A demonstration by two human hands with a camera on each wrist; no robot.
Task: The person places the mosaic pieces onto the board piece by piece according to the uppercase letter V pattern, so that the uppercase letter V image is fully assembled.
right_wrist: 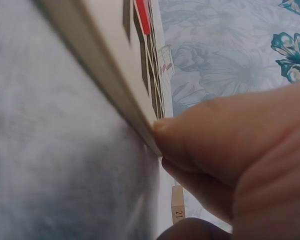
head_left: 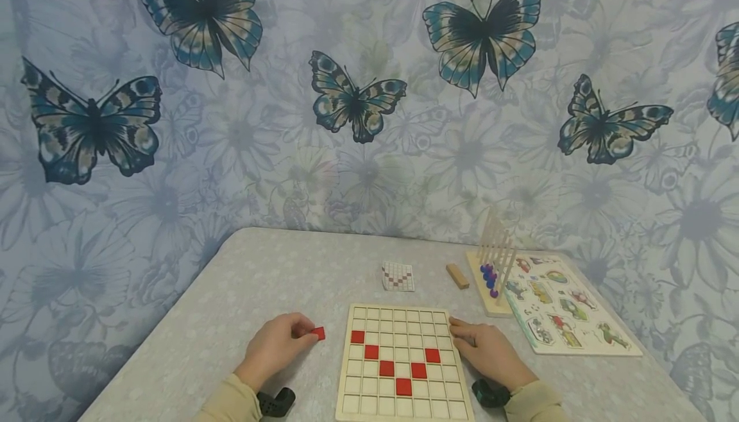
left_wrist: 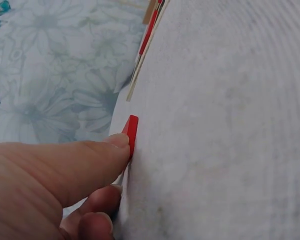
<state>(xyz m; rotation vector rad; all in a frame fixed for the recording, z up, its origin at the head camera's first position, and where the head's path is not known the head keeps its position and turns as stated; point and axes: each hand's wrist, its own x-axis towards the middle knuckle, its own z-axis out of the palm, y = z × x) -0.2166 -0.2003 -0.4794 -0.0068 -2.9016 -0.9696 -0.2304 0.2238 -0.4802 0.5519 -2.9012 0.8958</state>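
Observation:
My left hand (head_left: 280, 345) pinches a small red square tile (head_left: 319, 333) between thumb and fingertips, left of a wooden grid board (head_left: 342, 403). In the left wrist view the tile (left_wrist: 133, 131) stands on edge at the thumb's tip, just off the tablecloth. Several red tiles (head_left: 386, 368) lie in the board's cells, forming a V. Against the board's right side, near its far corner, my right hand (head_left: 487, 351) rests with fairly straight fingers. The right wrist view shows its thumb touching the board's rim (right_wrist: 110, 75); the other fingers are partly hidden.
Beyond the board lie a small pattern card (head_left: 398, 277) and a narrow wooden block (head_left: 458, 276). To the right stands a wooden peg stand (head_left: 491, 303) with blue and purple beads, beside a picture puzzle board (head_left: 577, 319). A butterfly-patterned wall covering (head_left: 358, 185) rises behind the table.

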